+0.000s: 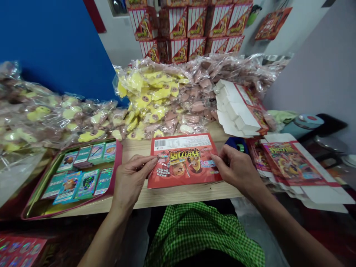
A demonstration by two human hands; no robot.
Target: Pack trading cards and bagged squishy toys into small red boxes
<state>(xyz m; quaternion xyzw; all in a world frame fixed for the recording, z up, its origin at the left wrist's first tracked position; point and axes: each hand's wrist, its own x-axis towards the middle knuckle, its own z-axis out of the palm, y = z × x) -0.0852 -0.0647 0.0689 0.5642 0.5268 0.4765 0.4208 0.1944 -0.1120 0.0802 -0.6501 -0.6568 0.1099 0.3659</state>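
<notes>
The red barcoded package is held between the left hand and right hand. Its left and right edges are narrowly pinched.

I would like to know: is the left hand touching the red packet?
Touching: in the head view, the left hand grips the red packet at its left edge, thumb on top.

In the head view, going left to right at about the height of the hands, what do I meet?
Tin of cards → left hand → red packet → right hand → printed cartons.
</notes>
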